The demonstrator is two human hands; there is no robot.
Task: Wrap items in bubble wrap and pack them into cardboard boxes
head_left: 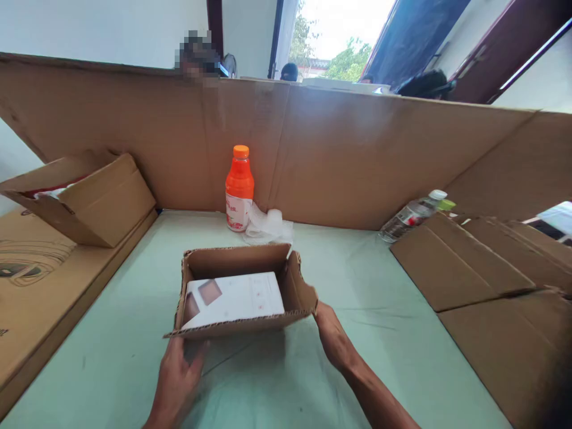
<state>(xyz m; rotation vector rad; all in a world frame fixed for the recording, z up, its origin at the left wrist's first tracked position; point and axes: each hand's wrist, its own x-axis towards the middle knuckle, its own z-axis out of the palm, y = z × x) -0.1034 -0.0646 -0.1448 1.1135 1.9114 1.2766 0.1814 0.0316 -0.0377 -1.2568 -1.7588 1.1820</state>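
An open cardboard box (295,283) with rough-cut edges is in the middle of the view, tilted toward me. Inside it lies a white carton (241,298) with brownish square pictures printed on its left end. My left hand (179,372) grips the box at its near left corner, its fingertips partly hidden by the box and the thumb below the front wall. At the right end my right hand (330,333) holds the box, with most of its fingers hidden behind the cardboard.
Behind the box stand an orange bottle (240,187) and crumpled translucent wrap (268,227). A clear bottle (411,217) leans at the right beside cardboard boxes (482,268). Another open box (107,196) sits at the left. A cardboard wall (348,155) closes the back; people are beyond it.
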